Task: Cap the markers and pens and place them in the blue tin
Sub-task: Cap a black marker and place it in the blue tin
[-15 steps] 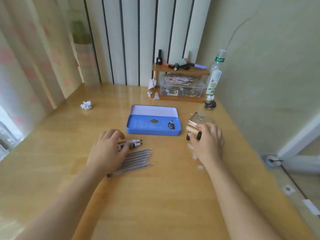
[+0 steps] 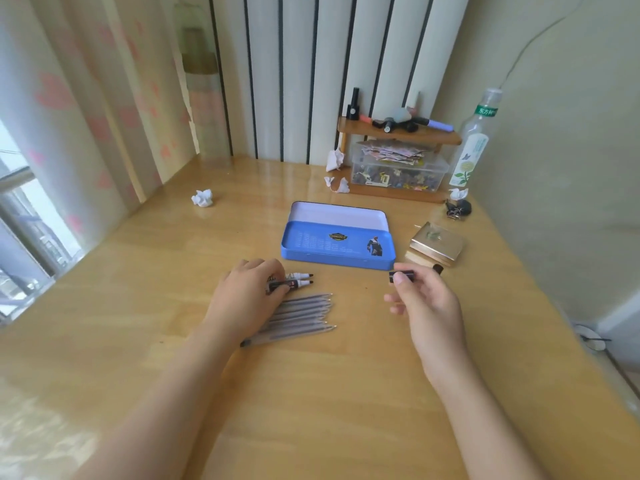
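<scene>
The open blue tin (image 2: 337, 245) lies on the wooden desk (image 2: 311, 393), with nothing inside it. In front of it two uncapped markers (image 2: 300, 279) point right, and my left hand (image 2: 249, 296) rests on their barrels with fingers curled over the nearer one. Several grey uncapped pens (image 2: 304, 313) lie in a row just below, partly under that hand. My right hand (image 2: 426, 299) is raised off the desk, pinching a black marker cap (image 2: 401, 275) between thumb and forefinger. A second black cap (image 2: 438, 269) lies by the gold box.
A gold box (image 2: 437, 244) sits right of the tin. At the back stand a wooden shelf (image 2: 398, 133) with small items, a clear plastic bin (image 2: 398, 171), a plastic bottle (image 2: 476, 140) and crumpled paper (image 2: 202, 197). The wall is close on the right.
My right hand has lifted away from the gold box and come toward me, now holding a black cap. My left hand stays on the markers.
</scene>
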